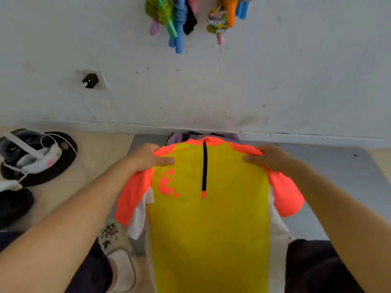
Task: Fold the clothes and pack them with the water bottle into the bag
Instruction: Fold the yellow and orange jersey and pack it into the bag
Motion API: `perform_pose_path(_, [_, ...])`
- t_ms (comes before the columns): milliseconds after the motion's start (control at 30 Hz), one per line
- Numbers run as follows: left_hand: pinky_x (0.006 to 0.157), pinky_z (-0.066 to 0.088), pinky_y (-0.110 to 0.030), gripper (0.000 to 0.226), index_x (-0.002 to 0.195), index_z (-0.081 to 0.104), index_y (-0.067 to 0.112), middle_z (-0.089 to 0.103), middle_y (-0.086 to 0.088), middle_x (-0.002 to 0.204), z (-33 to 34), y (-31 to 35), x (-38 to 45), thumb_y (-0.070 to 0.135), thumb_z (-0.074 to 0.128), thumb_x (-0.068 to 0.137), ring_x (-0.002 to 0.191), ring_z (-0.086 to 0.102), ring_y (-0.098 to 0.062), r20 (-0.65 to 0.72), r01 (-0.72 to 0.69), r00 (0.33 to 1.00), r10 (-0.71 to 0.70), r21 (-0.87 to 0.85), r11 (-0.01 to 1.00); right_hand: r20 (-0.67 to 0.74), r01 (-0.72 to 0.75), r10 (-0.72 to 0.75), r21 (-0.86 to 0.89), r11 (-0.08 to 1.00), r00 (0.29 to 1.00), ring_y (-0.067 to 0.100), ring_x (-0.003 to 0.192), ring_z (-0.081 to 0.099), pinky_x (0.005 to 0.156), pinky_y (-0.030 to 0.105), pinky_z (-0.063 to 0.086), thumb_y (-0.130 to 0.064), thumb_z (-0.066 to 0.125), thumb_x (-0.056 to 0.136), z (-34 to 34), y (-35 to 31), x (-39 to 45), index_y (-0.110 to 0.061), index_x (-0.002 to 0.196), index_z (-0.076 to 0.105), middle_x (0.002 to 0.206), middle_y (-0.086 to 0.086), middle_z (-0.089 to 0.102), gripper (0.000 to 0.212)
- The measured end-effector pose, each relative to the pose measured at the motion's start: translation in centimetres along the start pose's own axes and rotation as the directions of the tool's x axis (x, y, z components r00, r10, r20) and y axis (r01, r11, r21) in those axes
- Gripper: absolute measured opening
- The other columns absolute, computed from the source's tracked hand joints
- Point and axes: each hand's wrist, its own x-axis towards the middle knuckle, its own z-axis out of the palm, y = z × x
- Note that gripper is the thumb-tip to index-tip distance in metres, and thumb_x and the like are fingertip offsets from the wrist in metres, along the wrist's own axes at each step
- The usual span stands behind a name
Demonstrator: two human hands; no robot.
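A yellow jersey [209, 218] with orange sleeves, white side panels and a short black zip hangs spread out in front of me. My left hand [148, 157] pinches its left shoulder, thumb lying on the yellow front. My right hand [268, 158] pinches the right shoulder the same way. Behind the collar a dark and lilac thing [186, 135] peeks out by the wall; I cannot tell whether it is the bag. No water bottle is in view.
A grey mat [338, 187] lies on the floor below a white wall [211, 92]. A round black base with white straps and cables [38, 157] sits at the left. Colourful items [177, 17] hang on the wall. A white shoe [121, 261] is below the jersey.
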Motion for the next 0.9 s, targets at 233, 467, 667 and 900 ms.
perform_pose_path(233, [0.05,0.024,-0.032,0.046,0.057,0.044,0.021,0.043,0.005,0.054,12.8,-13.5,7.0,0.041,0.079,0.078,0.052,0.041,-0.014,0.073,0.227,0.97,-0.23,0.055,0.972,0.22,-0.223,0.245,-0.12,0.967,0.944,0.016,0.073,0.045,0.058,0.025,0.031,-0.027,0.067,0.09,12.8,11.8,7.8,-0.014,0.079,0.058,0.073,0.0,0.05,0.019])
perform_pose_path(467, [0.096,0.043,-0.043,0.05,0.13,0.055,0.009,0.054,-0.014,0.126,16.5,-17.3,9.8,0.033,0.068,0.089,0.118,0.05,-0.031,-0.202,0.277,0.948,-0.244,0.153,0.949,-0.208,-0.331,0.305,-0.104,0.938,0.929,0.033,0.105,0.056,0.086,0.04,0.046,-0.03,0.065,0.091,17.2,15.9,10.0,-0.011,0.124,0.056,0.118,0.016,0.057,0.039])
perform_pose_path(667, [0.051,0.033,-0.03,0.036,0.069,0.055,0.014,0.049,0.003,0.063,22.6,-19.6,4.4,0.044,0.069,0.084,0.064,0.055,-0.031,-0.235,0.479,0.847,-0.478,-0.054,0.876,0.0,-0.525,0.525,0.012,0.851,0.851,0.022,0.066,0.05,0.053,0.03,0.03,-0.048,0.068,0.087,22.7,19.2,6.1,-0.013,0.081,0.053,0.066,0.0,0.053,0.038])
perform_pose_path(900, [0.055,0.037,-0.032,0.043,0.074,0.056,0.013,0.056,-0.003,0.067,24.4,-22.5,0.9,0.054,0.065,0.079,0.067,0.058,-0.027,-0.24,0.658,0.625,-0.743,-0.35,0.667,-0.075,-0.698,0.743,0.291,0.655,0.665,0.022,0.071,0.055,0.056,0.03,0.039,-0.047,0.075,0.079,25.6,22.6,0.8,-0.007,0.091,0.056,0.082,0.009,0.058,0.046])
